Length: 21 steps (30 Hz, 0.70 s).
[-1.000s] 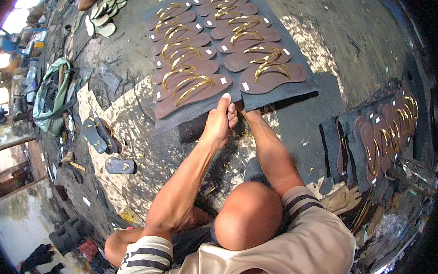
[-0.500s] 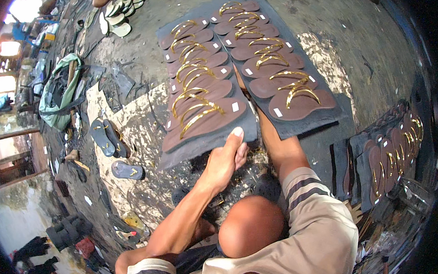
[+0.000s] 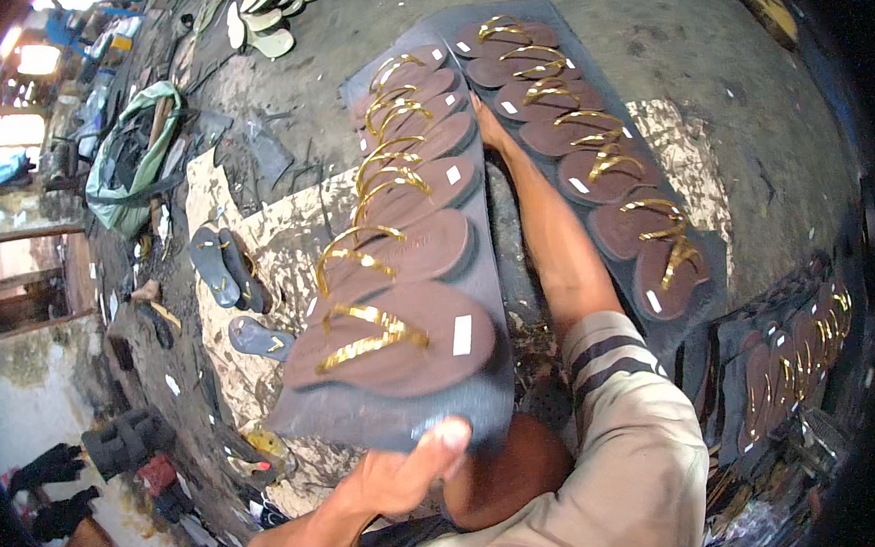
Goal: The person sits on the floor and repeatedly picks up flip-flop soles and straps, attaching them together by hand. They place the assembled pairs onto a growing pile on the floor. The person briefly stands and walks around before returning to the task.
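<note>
Two long dark grey rubber panels (image 3: 396, 416) bear rows of brown flip-flops (image 3: 401, 336) with gold straps and small white labels. They join at the far end, with a gap between them. My left hand (image 3: 415, 472) is closed on the near edge of the left panel, thumb on top and most fingers underneath. That panel is raised close to me. My right arm reaches through the gap, and my right hand (image 3: 489, 125) grips the left panel's inner edge near its far end; its fingers are largely hidden. The right panel (image 3: 695, 303) slants away to the right.
More brown flip-flops (image 3: 784, 373) with gold straps stand on dark sheets at right. Loose dark sandals (image 3: 219, 265) lie at left on a stained pale sheet (image 3: 294, 217). Beyond are a green sack (image 3: 116, 183) of scraps and a heap of pale soles (image 3: 267, 18).
My left hand has drawn the left panel's near end toward me and slightly left, lifting it. The gap between the panels has widened. My right hand has shifted slightly farther away along the gap.
</note>
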Each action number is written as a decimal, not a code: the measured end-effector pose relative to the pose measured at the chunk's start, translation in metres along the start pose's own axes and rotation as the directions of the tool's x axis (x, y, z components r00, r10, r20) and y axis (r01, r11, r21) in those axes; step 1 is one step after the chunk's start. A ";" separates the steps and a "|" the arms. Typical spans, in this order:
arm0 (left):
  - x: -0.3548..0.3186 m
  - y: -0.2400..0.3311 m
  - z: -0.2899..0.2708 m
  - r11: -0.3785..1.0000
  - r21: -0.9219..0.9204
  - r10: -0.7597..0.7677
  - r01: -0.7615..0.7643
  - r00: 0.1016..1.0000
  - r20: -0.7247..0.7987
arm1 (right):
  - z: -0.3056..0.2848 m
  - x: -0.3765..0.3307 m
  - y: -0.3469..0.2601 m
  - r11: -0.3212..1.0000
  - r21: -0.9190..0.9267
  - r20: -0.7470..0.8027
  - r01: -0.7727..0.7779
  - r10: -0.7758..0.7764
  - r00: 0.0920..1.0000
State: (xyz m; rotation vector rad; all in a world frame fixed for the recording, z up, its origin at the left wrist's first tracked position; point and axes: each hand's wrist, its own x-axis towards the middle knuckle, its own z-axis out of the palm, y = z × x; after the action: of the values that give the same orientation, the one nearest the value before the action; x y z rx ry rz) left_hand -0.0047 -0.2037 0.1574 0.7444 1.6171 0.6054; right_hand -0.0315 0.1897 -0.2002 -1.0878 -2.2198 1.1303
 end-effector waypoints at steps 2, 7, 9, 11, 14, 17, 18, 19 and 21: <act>-0.025 0.010 -0.006 0.987 -0.160 -0.033 0.031 0.999 -0.005 | 0.008 0.022 0.010 0.999 0.021 0.032 0.042 -0.043 0.999; -0.189 -0.045 -0.026 0.620 -0.692 -0.715 0.370 0.630 -0.304 | 0.015 0.087 -0.013 0.998 -0.058 0.006 0.004 -0.004 1.000; -0.239 -0.078 -0.019 0.537 -0.827 -0.798 0.167 0.417 -0.435 | 0.036 0.071 -0.043 0.908 0.274 0.162 -0.317 0.282 0.946; -0.195 -0.063 -0.038 0.760 -0.406 -0.618 0.507 0.371 -0.694 | 0.048 0.059 0.000 0.947 0.130 -0.394 -0.295 0.322 0.861; -0.206 -0.071 -0.048 0.799 -0.415 -0.601 0.436 0.537 -0.592 | 0.095 -0.025 -0.060 0.915 0.315 0.053 -0.252 0.249 0.967; -0.180 -0.035 -0.054 0.624 -0.510 -0.778 0.593 0.411 -0.475 | 0.062 -0.062 -0.089 0.923 0.316 0.145 -0.218 0.180 0.973; -0.190 -0.030 -0.068 0.656 -0.457 -0.747 0.600 0.435 -0.502 | 0.053 -0.078 -0.086 0.912 0.365 0.055 -0.189 0.181 0.982; -0.199 -0.037 -0.092 0.713 -0.405 -0.692 0.572 0.483 -0.537 | 0.032 -0.077 -0.083 0.910 0.397 -0.065 -0.115 0.153 0.986; -0.182 -0.021 -0.088 0.844 -0.387 -0.528 0.372 0.449 -0.720 | -0.025 -0.090 -0.092 0.912 0.392 -0.150 -0.117 0.189 0.971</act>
State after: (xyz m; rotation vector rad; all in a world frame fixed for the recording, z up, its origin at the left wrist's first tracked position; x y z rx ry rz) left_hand -0.0765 -0.3528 0.2753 -0.2212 2.4577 0.7190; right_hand -0.0023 0.0967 -0.1125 -1.1563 -1.7017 1.3937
